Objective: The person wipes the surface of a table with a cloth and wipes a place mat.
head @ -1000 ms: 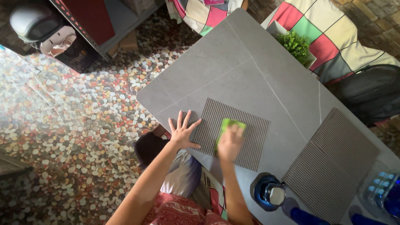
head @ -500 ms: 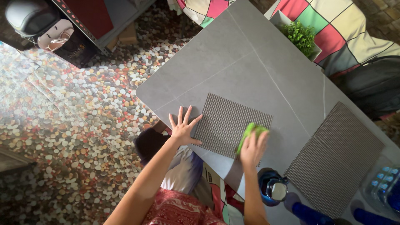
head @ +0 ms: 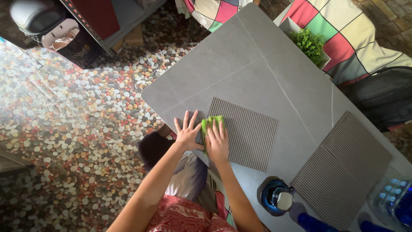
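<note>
A grey woven placemat (head: 249,131) lies on the grey table (head: 240,68) near its front edge. My right hand (head: 216,141) presses a green cloth (head: 211,121) flat on the placemat's left edge, fingers spread over it. My left hand (head: 187,134) lies flat with its fingers apart right beside the cloth, at the placemat's left corner on the table.
A second woven placemat (head: 343,167) lies to the right. A blue jug with a white lid (head: 277,199) stands at the front edge. Blue bottles (head: 397,202) sit far right. A small green potted plant (head: 308,43) stands at the back. The floor (head: 77,129) is pebble-patterned.
My right hand has swept the green cloth from the placemat's right side across to its left edge, next to my left hand. The view has shifted slightly.
</note>
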